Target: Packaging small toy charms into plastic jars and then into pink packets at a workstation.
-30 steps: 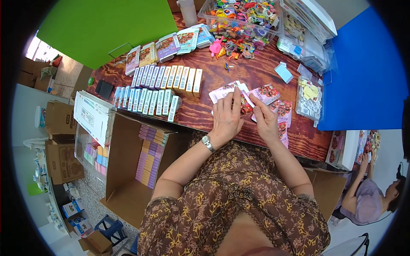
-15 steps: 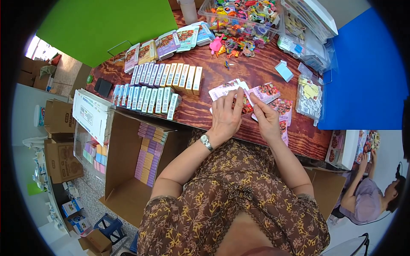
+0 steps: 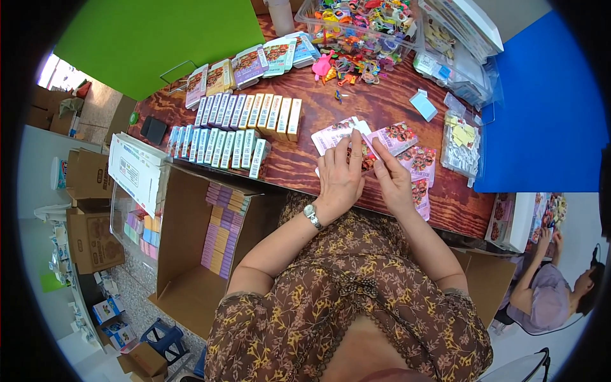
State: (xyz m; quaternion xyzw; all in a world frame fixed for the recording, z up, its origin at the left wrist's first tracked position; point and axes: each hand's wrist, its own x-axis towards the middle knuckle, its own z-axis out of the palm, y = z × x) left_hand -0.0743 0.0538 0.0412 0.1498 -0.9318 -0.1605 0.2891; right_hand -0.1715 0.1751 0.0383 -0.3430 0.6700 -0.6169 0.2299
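Note:
Flat pink cartons (image 3: 331, 137) with printed pictures lie under and around my hands. My left hand (image 3: 340, 175) rests palm down on one of them, its fingers stretched out flat toward the carton's far end. Close to its right, my right hand (image 3: 396, 188) has thumb and index finger closed at the same carton's edge; the hand partly hides the grip. Further pink cartons (image 3: 421, 162) overlap beside and beneath my right hand. The wrist above my left hand wears a silver watch (image 3: 312, 215).
Two rows of small upright boxes (image 3: 219, 149) stand on the left, flat coloured cartons (image 3: 251, 67) behind them. A clear bin (image 3: 356, 28) holds colourful plastic trinkets. A tray (image 3: 471, 169) of small packets sits right. An open cardboard box (image 3: 181, 254) is below. Another person (image 3: 547, 296) works far right.
My right hand has shifted slightly down and its thumb has drawn back from the index fingertip. My left hand has moved slightly on the carton.

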